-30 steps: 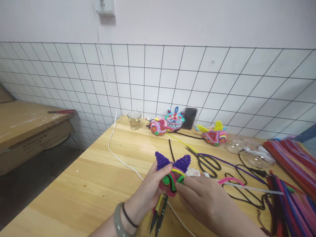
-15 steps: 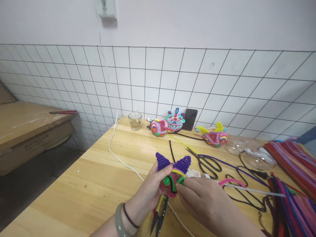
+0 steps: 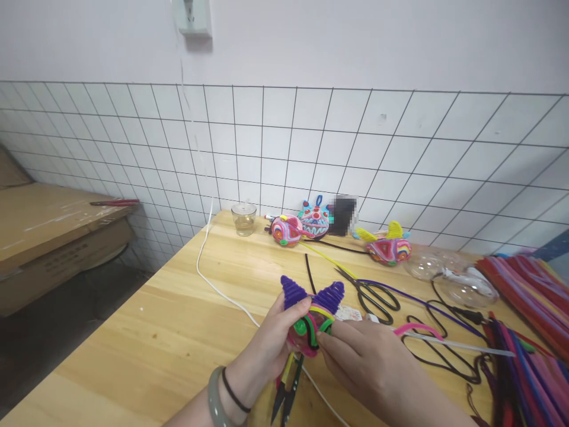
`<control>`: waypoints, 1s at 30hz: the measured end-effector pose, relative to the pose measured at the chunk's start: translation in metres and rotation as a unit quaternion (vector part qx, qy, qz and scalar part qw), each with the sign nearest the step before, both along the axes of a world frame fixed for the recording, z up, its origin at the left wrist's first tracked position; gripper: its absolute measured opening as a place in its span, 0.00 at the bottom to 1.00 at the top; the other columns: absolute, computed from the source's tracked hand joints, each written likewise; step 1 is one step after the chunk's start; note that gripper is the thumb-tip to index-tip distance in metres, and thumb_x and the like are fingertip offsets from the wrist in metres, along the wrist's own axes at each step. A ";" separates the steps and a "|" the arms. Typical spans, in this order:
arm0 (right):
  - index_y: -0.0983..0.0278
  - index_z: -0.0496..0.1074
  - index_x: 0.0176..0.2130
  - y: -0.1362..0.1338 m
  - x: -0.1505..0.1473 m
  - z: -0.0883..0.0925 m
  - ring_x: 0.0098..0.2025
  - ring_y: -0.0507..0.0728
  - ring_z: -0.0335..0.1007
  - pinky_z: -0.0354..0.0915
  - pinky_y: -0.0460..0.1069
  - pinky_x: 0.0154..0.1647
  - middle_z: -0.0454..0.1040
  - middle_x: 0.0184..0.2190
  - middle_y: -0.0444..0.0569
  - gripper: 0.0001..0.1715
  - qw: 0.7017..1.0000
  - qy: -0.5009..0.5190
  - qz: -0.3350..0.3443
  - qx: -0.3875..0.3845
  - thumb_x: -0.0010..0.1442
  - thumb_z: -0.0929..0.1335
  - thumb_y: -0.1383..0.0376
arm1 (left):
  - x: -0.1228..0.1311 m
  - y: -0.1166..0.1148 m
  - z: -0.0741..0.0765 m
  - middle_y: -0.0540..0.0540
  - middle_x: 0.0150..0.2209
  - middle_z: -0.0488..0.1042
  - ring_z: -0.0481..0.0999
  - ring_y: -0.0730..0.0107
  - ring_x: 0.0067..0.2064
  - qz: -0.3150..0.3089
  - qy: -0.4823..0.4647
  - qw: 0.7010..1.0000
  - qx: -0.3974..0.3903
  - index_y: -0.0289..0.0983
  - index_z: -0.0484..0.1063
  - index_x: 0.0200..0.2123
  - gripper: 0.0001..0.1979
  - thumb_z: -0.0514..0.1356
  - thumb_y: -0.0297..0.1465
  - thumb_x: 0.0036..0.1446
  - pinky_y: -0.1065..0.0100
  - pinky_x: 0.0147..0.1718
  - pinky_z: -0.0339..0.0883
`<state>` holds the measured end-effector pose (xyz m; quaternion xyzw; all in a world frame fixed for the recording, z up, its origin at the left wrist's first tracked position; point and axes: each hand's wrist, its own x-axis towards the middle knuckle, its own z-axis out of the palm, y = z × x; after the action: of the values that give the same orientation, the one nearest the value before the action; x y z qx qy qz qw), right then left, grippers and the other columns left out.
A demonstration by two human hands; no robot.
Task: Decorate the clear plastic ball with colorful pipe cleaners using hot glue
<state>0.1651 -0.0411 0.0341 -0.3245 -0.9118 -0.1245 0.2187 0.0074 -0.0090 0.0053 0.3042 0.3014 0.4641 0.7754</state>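
A pipe-cleaner figure (image 3: 313,314) with two purple cone ears and a pink, green and black face is held above the wooden table (image 3: 169,332). My left hand (image 3: 271,347) wraps round its left side, thumb up by the left ear. My right hand (image 3: 364,362) pinches its lower right edge with the fingertips. Under my hands, small black thread snips (image 3: 284,394) with yellow-green grips lie on the table.
Black scissors (image 3: 371,293), loose black, purple and pink pipe cleaners (image 3: 427,329) and a white cable (image 3: 208,279) lie nearby. Three finished colourful figures (image 3: 389,248), a glass cup (image 3: 243,217) and a phone stand at the back by the tiled wall. Bundles of pipe cleaners (image 3: 528,356) fill the right side.
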 end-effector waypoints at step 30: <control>0.62 0.65 0.26 0.002 -0.001 0.001 0.20 0.52 0.54 0.46 0.49 0.21 0.65 0.21 0.42 0.17 1.000 -0.011 -0.001 0.004 0.64 0.58 0.73 | 0.001 0.001 -0.001 0.39 0.40 0.79 0.78 0.62 0.34 -0.001 -0.030 1.000 -0.003 0.34 0.74 0.46 0.19 0.65 0.35 0.51 0.67 0.30 0.69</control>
<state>0.1641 -0.0391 0.0355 -0.3233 -0.9131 -0.1324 0.2100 0.0083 -0.0075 0.0040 0.2877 0.2793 0.4716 0.7854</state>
